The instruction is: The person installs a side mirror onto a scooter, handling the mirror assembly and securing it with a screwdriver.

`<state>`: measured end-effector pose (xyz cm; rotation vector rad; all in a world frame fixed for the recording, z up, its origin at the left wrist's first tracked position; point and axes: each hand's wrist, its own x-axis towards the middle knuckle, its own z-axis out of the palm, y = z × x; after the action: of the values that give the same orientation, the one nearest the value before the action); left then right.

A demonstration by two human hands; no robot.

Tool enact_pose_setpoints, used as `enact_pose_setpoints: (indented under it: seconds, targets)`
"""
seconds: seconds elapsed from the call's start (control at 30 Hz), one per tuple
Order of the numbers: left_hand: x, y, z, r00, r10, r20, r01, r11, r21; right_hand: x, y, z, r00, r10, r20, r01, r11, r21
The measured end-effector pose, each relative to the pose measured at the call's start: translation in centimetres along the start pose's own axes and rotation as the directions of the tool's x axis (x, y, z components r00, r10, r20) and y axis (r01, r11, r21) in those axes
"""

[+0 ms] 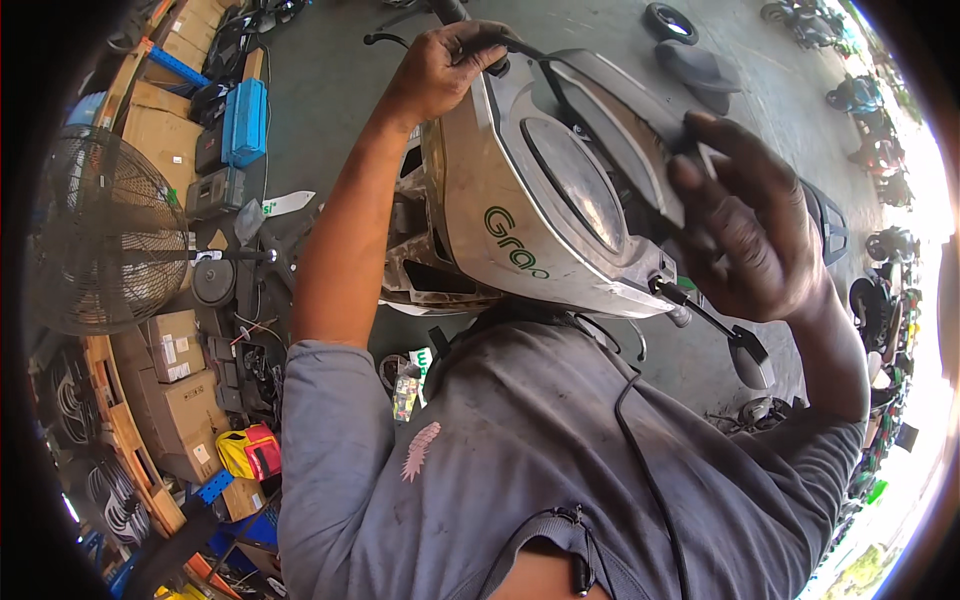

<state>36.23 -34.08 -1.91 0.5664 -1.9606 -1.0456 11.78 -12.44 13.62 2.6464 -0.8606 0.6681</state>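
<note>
A white scooter front body (465, 200), with an oval clear cover (575, 180) and green lettering, fills the middle of the view. My left hand (450, 70) is closed on the upper end of a dark trim piece at the scooter's top, beside the handlebar (448, 12). Toward the right, a grey-and-black panel (610, 110) slants over the oval cover, with my right hand (750, 215) gripping its lower end; that hand is slightly blurred. A black mirror (750, 360) sticks out below my right hand.
A black fan (105, 225) stands at the left beside cardboard boxes (190, 425), a blue case (245, 120) and a yellow-red bag (250, 450). A loose seat (690, 70) and a tyre (670, 22) lie on the floor beyond. Parked scooters (865, 95) line the right.
</note>
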Motion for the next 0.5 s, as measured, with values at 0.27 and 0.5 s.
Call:
enact_pose_setpoints:
  seconds: [0.27,0.5]
  targets:
    - [-0.8,-0.2,0.1,0.984,-0.094,-0.148,0.073,0.987,-0.144,13.7,-2.6,5.2,0.884,-0.460,-0.083,0.463,0.886,0.015]
    - [-1.0,0.4,1.9,0.968,0.109,-0.228,-0.062,0.977,0.204,27.9,2.9,10.9,0.993,-0.054,0.104,0.089,0.923,-0.374]
